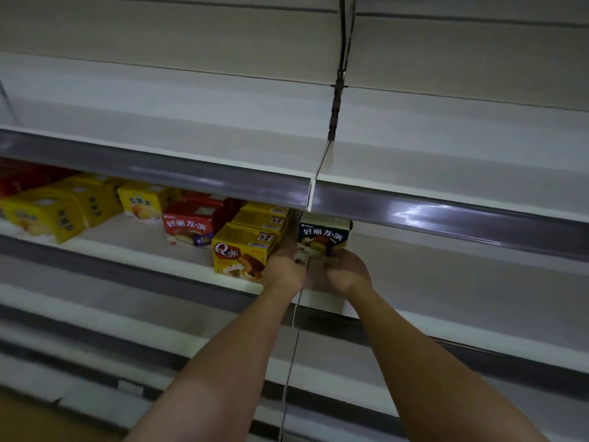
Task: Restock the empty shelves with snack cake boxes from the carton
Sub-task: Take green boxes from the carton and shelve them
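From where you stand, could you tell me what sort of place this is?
Most likely a shop aisle: tiered shelves with price rails, and rows of snack boxes. Both hands are at a dark box.

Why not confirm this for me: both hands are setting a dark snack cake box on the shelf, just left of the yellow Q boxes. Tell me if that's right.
One detail is off. In the head view, the dark snack cake box sits just right of the yellow Q boxes, not left. The rest holds: the left hand and right hand are both at its base on the shelf.
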The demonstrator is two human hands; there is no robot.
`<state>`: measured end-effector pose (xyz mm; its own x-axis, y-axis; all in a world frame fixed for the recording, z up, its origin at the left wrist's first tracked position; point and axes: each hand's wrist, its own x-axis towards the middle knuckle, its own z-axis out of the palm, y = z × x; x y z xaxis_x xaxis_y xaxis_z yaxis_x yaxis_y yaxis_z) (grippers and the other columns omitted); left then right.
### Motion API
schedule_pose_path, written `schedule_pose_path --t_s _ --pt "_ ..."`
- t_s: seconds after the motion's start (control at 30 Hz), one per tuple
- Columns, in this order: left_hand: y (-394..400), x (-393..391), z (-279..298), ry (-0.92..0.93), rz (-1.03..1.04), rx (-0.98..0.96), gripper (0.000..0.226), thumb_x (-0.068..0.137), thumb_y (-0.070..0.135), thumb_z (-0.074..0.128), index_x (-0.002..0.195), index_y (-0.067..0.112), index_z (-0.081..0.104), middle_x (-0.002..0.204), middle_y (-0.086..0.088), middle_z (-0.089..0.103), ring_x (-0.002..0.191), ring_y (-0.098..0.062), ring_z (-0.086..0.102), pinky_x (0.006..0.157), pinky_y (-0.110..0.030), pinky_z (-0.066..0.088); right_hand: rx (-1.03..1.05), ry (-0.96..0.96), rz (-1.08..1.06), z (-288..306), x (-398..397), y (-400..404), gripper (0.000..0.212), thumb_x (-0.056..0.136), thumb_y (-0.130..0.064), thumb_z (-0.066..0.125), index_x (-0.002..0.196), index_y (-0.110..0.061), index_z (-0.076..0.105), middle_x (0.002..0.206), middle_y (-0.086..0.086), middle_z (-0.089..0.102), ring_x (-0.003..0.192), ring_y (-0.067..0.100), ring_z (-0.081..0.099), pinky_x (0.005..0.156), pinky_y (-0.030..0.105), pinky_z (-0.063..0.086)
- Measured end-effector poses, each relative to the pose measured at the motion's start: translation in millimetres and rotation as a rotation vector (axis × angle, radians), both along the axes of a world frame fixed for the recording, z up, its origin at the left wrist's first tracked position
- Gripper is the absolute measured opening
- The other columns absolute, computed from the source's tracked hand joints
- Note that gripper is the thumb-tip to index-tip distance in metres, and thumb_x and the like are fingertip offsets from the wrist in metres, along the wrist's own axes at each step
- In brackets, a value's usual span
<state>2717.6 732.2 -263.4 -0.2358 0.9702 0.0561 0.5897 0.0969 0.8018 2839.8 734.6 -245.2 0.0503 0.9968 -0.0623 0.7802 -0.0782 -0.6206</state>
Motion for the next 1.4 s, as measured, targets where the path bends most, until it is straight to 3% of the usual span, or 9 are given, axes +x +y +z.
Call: schedule_pose_path --t_s 0.1,0.3,0.63,0.8,0.9,1.03,1.17,1.3,1.4 --pt "-24 3 3 0.041 0.124 0.03 0.035 0.089 0.006 0.049 0.122 0.006 0.059 0.119 -0.018 0.063 0.107 -0.036 0.059 0.082 -0.034 0.048 0.003 -0.003 0.103 3 3 -9 0.032 0.091 -0.017 0.048 0.121 -0.011 0.056 0.125 0.012 0.058 0.11 0.029 0.055 0.074 0.023 0.038" --pt "-86 -2 0 0.019 0.362 0.087 0.032 0.087 0.003 0.049 0.117 0.01 0.06 0.112 -0.009 0.065 0.104 -0.028 0.06 0.085 -0.032 0.047 0.052 0.037 0.324 9 -4 -38 0.03 0.089 -0.02 0.052 0.115 -0.007 0.06 0.12 0.016 0.061 0.107 0.031 0.056 0.076 0.028 0.04" --pt "-226 -55 -34 -0.053 0.731 0.03 0.028 0.091 0.005 0.047 0.116 0.007 0.058 0.108 -0.011 0.063 0.091 -0.022 0.057 0.081 -0.03 0.049 -0.007 0.058 0.672 -9 -52 -128 0.049 0.094 -0.026 0.052 0.14 -0.012 0.044 0.143 0.007 0.048 0.131 0.025 0.044 0.105 0.032 0.035" --pt "-312 -84 -46 -0.065 0.902 -0.031 0.024 0.091 0.001 0.049 0.112 0.002 0.059 0.103 -0.012 0.063 0.09 -0.023 0.058 0.072 -0.024 0.042 -0.091 -0.003 0.801 -39 -87 -186 0.041 0.093 -0.024 0.052 0.131 -0.01 0.054 0.13 0.012 0.058 0.117 0.029 0.055 0.095 0.033 0.044" --pt "-375 -106 -57 -0.107 1.058 -0.063 0.02 0.089 -0.002 0.049 0.105 0.0 0.061 0.101 -0.016 0.064 0.093 -0.029 0.06 0.073 -0.027 0.042 -0.153 -0.03 0.9 -54 -120 -234 0.045 0.095 -0.026 0.051 0.137 -0.01 0.049 0.138 0.008 0.053 0.121 0.027 0.054 0.098 0.03 0.042" --pt "-464 -130 -75 -0.137 1.206 -0.14 0.019 0.091 0.005 0.052 0.108 0.01 0.06 0.1 -0.004 0.061 0.088 -0.018 0.055 0.074 -0.025 0.042 -0.215 -0.073 1.051 -73 -165 -305 0.045 0.094 -0.025 0.053 0.137 -0.011 0.048 0.138 0.004 0.052 0.121 0.025 0.053 0.099 0.031 0.043" --pt "-545 -153 -94 -0.141 1.375 -0.226 0.014 0.092 0.013 0.054 0.104 0.015 0.06 0.104 -0.004 0.065 0.091 -0.021 0.059 0.076 -0.028 0.045 -0.282 -0.153 1.192 -91 -205 -377 0.052 0.094 -0.028 0.053 0.143 -0.016 0.041 0.141 0.005 0.049 0.122 0.023 0.052 0.099 0.033 0.045" --pt "-611 -172 -108 -0.171 1.434 -0.324 0.021 0.094 0.009 0.049 0.112 0.016 0.057 0.109 -0.005 0.063 0.08 -0.018 0.051 0.062 -0.026 0.039 -0.34 -0.226 1.307 -103 -238 -440 0.054 0.096 -0.026 0.052 0.146 -0.013 0.036 0.145 0.006 0.045 0.128 0.024 0.047 0.101 0.03 0.039" --pt "-651 -184 -125 -0.227 1.435 -0.361 0.019 0.095 0.01 0.048 0.112 0.014 0.055 0.107 -0.005 0.059 0.08 -0.018 0.05 0.068 -0.029 0.04 -0.34 -0.244 1.34 -115 -259 -479 0.053 0.095 -0.025 0.053 0.144 -0.01 0.039 0.145 0.007 0.044 0.131 0.024 0.045 0.103 0.029 0.039"
